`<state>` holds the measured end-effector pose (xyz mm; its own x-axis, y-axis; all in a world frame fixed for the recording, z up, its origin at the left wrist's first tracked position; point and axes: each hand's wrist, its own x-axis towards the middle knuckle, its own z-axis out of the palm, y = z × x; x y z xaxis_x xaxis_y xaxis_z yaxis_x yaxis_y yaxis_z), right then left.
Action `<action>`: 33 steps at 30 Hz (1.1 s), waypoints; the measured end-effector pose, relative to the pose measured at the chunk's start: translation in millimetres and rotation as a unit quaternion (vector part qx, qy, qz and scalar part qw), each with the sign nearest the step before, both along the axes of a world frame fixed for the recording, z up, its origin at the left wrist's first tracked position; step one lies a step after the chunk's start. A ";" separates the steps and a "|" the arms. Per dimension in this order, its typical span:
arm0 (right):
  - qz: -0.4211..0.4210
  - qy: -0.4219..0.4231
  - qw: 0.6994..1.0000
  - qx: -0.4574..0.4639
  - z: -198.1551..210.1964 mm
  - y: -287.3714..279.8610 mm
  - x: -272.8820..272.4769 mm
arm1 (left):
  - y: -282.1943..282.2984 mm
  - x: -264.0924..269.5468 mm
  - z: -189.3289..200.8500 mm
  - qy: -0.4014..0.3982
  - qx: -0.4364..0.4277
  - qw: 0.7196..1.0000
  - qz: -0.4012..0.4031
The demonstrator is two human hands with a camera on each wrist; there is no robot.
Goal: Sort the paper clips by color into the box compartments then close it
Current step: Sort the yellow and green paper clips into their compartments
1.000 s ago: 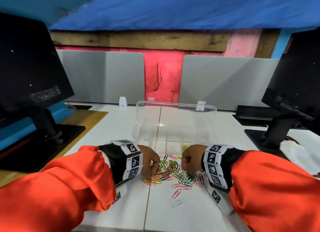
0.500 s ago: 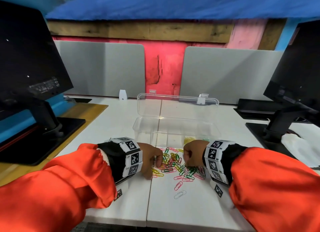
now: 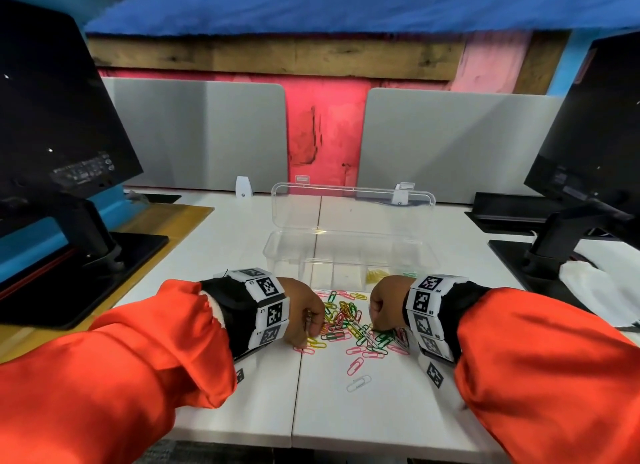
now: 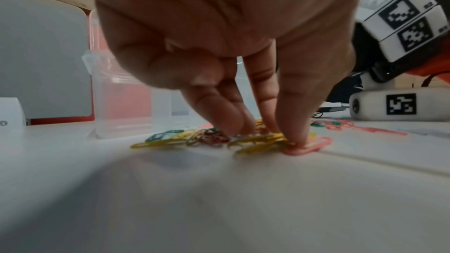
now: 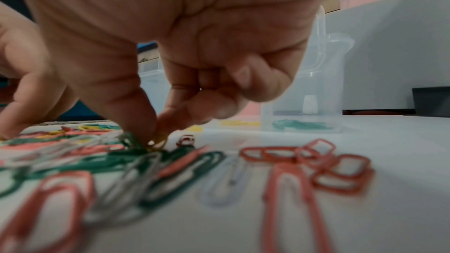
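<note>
clips: loose pile of paper clips [image 3: 349, 325] on the white table [image 3: 346, 411], pink, yellow, green, red and white mixed, lying between my two hands
stray clips: one pink clip [image 3: 355, 365] and one white clip [image 3: 358, 383] lie apart from the pile, on my near side of it
left hand: my left hand [image 3: 303, 311] is on the left edge of the pile, fingers pointing down; fingertips [image 4: 295, 138] press on yellow clips and a pink clip [image 4: 309, 146] flat on the table. nothing lifted, grip narrow, can't tell if anything is pinched
right hand: my right hand [image 3: 386, 306] is on the right edge of the pile, thumb and forefinger [image 5: 136, 122] closed tight on a yellow clip [image 5: 159, 141] still down among green ones; other fingers curled in
box: clear plastic box [image 3: 349, 266] just beyond both hands, touching the far edge of the pile, lid [image 3: 353, 211] standing open at the back
box contents: some yellow clips [image 3: 375, 275] in one compartment and green clips [image 3: 410, 274] in the one to its right, both straight ahead of my right hand
around: black monitor on a stand [image 3: 52, 145] far out past my left arm, another monitor [image 3: 595, 145] past my right; grey divider panels [image 3: 207, 134] behind the box
sleeves: orange, with tag-marked wrist bands [image 3: 268, 306] on both wrists
</note>
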<state>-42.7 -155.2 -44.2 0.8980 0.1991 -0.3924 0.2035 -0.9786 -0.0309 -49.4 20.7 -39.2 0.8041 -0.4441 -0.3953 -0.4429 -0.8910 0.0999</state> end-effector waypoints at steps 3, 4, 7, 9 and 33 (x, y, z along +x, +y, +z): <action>-0.014 -0.001 1.000 0.014 2.6 -0.4 -0.6 | -2.2 -1.3 -2.3 0.008 -0.011 1.000 -0.016; -0.021 -0.002 1.000 0.021 3.1 -0.9 -0.8 | -2.8 -1.3 -2.6 0.009 -0.013 1.000 -0.015; -0.035 -0.013 0.999 0.035 1.3 -3.8 1.5 | -5.1 1.0 -3.4 0.013 -0.011 1.000 -0.008; -0.043 -0.020 0.998 0.041 2.2 -5.9 1.8 | -5.2 3.9 -4.9 0.025 -0.012 1.000 -0.001; -0.035 -0.011 0.996 0.076 20.1 5.2 8.5 | 13.4 11.3 29.0 0.085 -0.342 0.885 0.305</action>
